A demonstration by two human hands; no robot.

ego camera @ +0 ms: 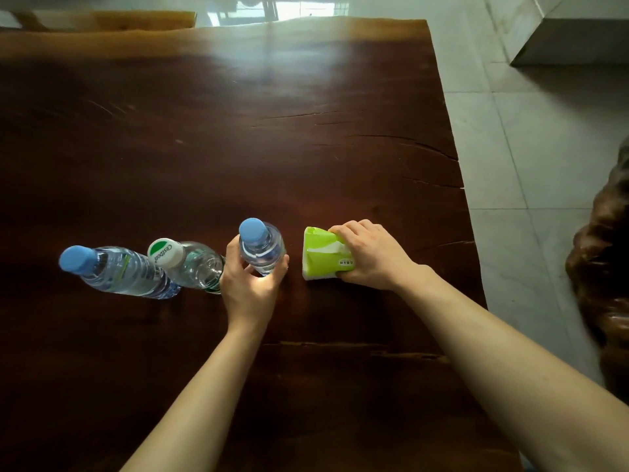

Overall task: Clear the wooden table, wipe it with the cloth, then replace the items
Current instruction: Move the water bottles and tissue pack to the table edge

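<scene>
A: Where are the hands?
B: The left hand has its fingers wrapped around a bottle mid-bench; the right hand grips a green tissue pack (nearer the right edge).
A: Others?
B: Two bottles stand left.

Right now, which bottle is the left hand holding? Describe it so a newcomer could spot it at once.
On the dark wooden table, three upright water bottles stand in a row near the person. The held bottle is the rightmost, next to the green tissue pack under the right hand. Its cap is blue, and only it has the left hand around it.
</scene>
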